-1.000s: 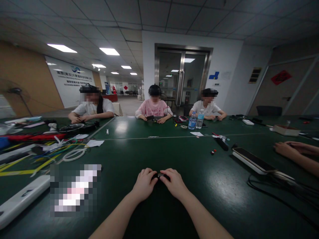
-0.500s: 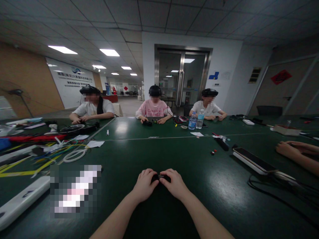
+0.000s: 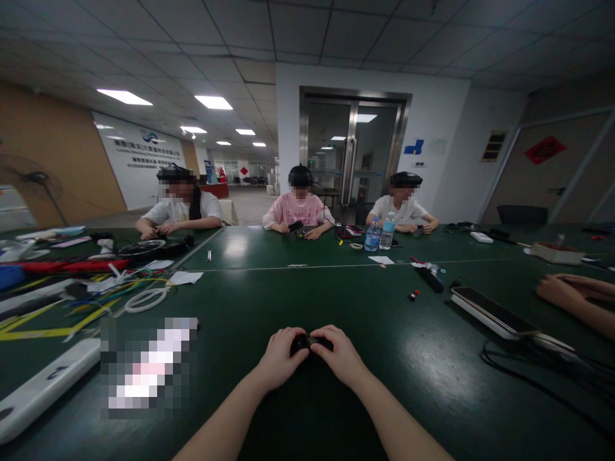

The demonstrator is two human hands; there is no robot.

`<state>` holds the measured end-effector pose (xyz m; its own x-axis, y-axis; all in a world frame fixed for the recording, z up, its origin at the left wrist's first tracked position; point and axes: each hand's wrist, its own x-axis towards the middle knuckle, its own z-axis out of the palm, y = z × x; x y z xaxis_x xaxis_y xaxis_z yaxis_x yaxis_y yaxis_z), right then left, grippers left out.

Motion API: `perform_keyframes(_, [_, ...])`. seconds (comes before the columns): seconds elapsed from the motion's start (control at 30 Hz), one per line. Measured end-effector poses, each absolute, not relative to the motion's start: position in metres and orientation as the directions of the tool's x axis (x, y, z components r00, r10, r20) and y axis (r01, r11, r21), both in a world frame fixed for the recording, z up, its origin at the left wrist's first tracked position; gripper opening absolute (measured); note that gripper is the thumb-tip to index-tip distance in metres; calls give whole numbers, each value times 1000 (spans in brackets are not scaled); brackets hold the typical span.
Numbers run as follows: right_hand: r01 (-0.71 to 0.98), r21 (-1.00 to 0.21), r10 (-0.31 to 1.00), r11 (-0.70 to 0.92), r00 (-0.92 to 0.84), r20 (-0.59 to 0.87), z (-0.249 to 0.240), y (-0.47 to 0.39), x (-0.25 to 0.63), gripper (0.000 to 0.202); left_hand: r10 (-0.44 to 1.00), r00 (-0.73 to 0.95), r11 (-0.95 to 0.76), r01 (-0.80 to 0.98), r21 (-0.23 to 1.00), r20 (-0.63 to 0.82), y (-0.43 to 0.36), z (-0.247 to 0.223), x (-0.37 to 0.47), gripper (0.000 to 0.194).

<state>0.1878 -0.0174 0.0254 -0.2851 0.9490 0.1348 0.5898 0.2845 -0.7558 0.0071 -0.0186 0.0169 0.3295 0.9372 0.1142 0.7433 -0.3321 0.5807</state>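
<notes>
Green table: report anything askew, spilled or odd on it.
At the left, loose coloured wires lie in a messy tangle beside a white cable coil. The two bottles stand upright, and I see no spill or damage. Pixelation obscures one item.

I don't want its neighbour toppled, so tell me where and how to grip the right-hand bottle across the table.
Grip the right-hand bottle around its middle, coming from the right. It stands upright, and its rounded body should suit a wrapped grip. The left-hand bottle stands close on the other side, so coming from there would risk a knock.
</notes>
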Motion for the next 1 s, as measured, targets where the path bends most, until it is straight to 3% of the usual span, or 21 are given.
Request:
perform_keyframes(0.5, [591,-755,951,283,-277,139,22,-16,187,20,941,321,-326,763,559,110,-17,16,7,37])
perform_keyframes(1.0, [387,-891,971,238,-80,225,20,-6,203,36,953,287,-292,782,550,98,-15,12,8,41])
